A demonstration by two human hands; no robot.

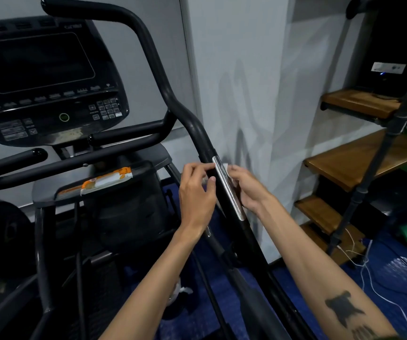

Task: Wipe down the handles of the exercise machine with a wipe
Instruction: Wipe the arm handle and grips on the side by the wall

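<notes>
The black right handle (pixel 163 79) of the exercise machine runs from the top left down to the lower right, with a shiny metal sensor strip (pixel 229 190) on its lower part. My left hand (pixel 197 192) is on the handle's left side, fingers curled against the bar. On the right side, my right hand (pixel 249 190) pinches a white wipe (pixel 226 168) against the strip; only a small corner of the wipe shows. The handle passes between my two hands.
The console (pixel 45 77) with its dark screen sits upper left, with shorter black handlebars (pixel 124 138) below it. An orange and white wipe packet (pixel 104 182) lies on the machine's tray. Wooden shelves (pixel 364 163) stand at right, cables lie on the blue floor (pixel 381 273).
</notes>
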